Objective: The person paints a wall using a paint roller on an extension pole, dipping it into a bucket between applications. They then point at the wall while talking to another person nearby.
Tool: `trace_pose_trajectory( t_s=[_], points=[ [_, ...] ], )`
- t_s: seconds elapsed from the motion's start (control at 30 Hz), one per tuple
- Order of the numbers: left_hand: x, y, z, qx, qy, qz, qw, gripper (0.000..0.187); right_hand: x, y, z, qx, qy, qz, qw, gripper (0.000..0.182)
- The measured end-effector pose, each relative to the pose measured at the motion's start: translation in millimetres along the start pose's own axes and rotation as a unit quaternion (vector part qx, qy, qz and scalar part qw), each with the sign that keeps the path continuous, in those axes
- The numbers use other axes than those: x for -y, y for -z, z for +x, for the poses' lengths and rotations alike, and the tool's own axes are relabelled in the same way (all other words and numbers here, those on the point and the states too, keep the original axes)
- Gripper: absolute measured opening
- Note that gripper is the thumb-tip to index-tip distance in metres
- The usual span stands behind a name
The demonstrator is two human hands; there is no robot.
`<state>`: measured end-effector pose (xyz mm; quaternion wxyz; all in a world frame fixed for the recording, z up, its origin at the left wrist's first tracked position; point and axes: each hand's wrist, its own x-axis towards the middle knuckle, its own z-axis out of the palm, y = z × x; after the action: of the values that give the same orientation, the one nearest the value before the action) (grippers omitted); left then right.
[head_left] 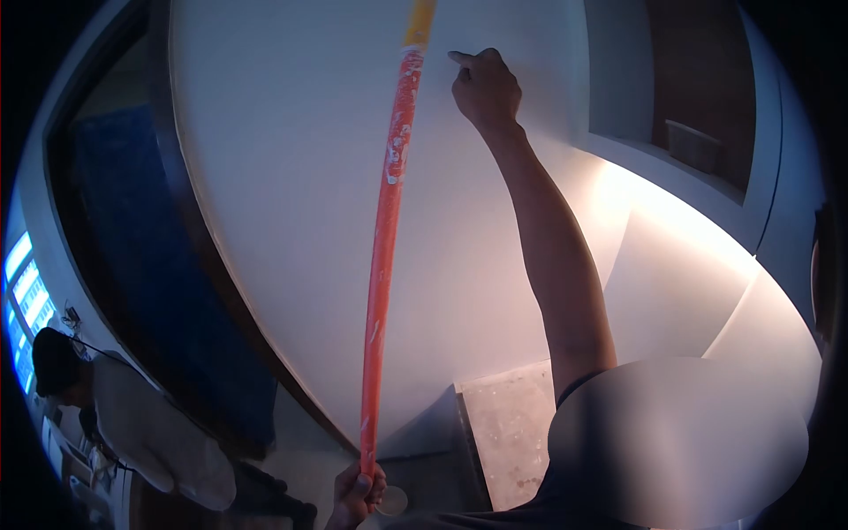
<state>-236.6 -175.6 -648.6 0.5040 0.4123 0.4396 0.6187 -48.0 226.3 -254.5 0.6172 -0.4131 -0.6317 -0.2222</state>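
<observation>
Your L hand (357, 496) grip's clamped round the red pole (386, 230) at its low end; pole runs up in front of the white wall (274, 159), yellow nr top. R hand (490, 86) raised beside it, 1 digit out; can't tell if grip's holding anything.

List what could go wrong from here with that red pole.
The left hand grips the red pole low down while the right hand is off it, so the pole might swing or tip. Pale smears higher up could make a grip there slip if wet; I can't tell whether they are. The yellow top runs out of view, so it may knock something unseen.
</observation>
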Motion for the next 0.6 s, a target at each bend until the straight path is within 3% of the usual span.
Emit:
trace_pose_trajectory(
  t_s=[0.2, 0.3, 0.4, 0.53, 0.6],
  points=[
    [7, 9, -2, 0.017, 0.031, -0.022, 0.999, 0.059, 9, 15, -22, 0.023, -0.036, -0.035, 0.998, 0.028],
    [0, 13, -2, 0.067, 0.018, -0.031, 0.997, 0.053, 1, 38, -55, -0.004, -0.044, 0.054, 0.998, 0.024],
    [4, 15, 0, 0.06, 0.024, -0.029, 0.997, 0.053, -22, 55, -90, 0.033, -0.095, 0.17, 0.98, 0.022],
    [19, 22, 4, 0.049, 0.004, -0.03, 0.998, 0.051, -29, 140, -179, 0.107, -0.311, 0.486, 0.809, 0.025],
    [29, 20, 10, 0.057, -0.009, -0.033, 0.998, 0.048, -44, 180, -248, 0.058, -0.332, 0.473, 0.814, 0.025]
  ],
)
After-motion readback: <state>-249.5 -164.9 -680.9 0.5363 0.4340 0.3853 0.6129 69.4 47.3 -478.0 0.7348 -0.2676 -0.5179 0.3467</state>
